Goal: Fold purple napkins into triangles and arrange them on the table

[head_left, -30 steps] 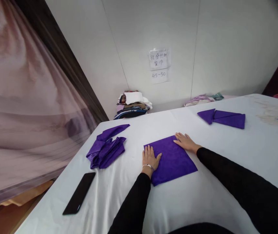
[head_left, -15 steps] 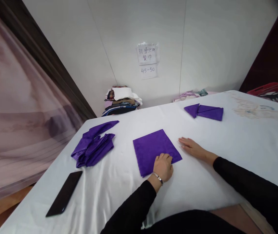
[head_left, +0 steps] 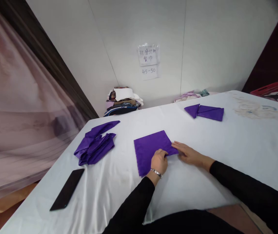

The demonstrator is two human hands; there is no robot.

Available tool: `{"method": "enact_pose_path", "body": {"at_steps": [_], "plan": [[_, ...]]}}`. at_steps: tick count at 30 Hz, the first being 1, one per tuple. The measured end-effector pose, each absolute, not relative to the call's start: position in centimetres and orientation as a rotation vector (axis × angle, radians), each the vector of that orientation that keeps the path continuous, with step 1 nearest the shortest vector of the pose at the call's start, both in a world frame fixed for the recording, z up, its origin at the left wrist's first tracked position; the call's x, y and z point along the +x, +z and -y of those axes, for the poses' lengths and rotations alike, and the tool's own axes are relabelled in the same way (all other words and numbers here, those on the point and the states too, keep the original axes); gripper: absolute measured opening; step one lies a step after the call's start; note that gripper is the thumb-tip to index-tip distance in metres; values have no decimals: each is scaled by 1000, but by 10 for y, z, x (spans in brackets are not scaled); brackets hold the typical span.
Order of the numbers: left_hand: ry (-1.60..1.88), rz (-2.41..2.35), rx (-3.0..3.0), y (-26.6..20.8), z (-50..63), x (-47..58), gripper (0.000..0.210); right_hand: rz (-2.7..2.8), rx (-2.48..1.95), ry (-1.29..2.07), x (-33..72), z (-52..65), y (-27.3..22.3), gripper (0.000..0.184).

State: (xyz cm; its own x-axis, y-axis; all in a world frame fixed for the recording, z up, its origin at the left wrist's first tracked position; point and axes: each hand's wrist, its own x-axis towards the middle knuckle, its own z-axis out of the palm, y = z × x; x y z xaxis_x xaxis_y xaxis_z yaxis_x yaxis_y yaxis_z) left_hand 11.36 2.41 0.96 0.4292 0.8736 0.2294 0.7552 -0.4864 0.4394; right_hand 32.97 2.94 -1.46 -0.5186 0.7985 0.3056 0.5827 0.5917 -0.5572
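A purple cloth napkin [head_left: 148, 149], folded to a flat square, lies on the white tablecloth in front of me. My left hand [head_left: 159, 161] is closed over its near edge, fingers curled and pinching the cloth. At the napkin's right corner, my right hand [head_left: 189, 155] grips the fabric between its thumb and straight fingers, and the corner looks slightly bent. Farther back to the right rests another purple napkin [head_left: 210, 112], folded into a shape with a pointed end. A loose heap of purple napkins [head_left: 95, 146] lies on the left.
A black phone-like slab [head_left: 67, 190] lies near the left table edge. Behind the table are a pile of folded clothes [head_left: 123, 100] and more cloths [head_left: 190, 95]. Handwritten paper [head_left: 149, 61] hangs on the wall. A red basket [head_left: 275, 89] stands at far right.
My right hand has moved left from the bare tablecloth onto the napkin's right corner and closed on it. My left hand has shifted slightly left along the near edge.
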Motion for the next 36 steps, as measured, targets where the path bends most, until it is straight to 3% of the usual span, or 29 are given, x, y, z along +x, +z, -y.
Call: {"method": "enact_pose_path", "body": {"at_steps": [3,7,10,17,25,36], "plan": [[686,-1298,2371,17,-18,101,33,2281,-966,487,321,-30,-13,52],[717,-1065,2262,18,1,81,35,2378,-824,526,310,-15,-10,27],[687,-1078,2220,14,20,64,35,2435,-800,703,302,3,-4,25],[700,-1412,2227,8,45,23,46,2160,-1200,1137,282,-14,20,20],[865,-1912,2158,-9,38,-5,55,2220,-1372,836,224,-110,33,15],[1018,-1960,1965,-23,32,-24,45,2168,-1551,539,207,-114,-5,21]]}}
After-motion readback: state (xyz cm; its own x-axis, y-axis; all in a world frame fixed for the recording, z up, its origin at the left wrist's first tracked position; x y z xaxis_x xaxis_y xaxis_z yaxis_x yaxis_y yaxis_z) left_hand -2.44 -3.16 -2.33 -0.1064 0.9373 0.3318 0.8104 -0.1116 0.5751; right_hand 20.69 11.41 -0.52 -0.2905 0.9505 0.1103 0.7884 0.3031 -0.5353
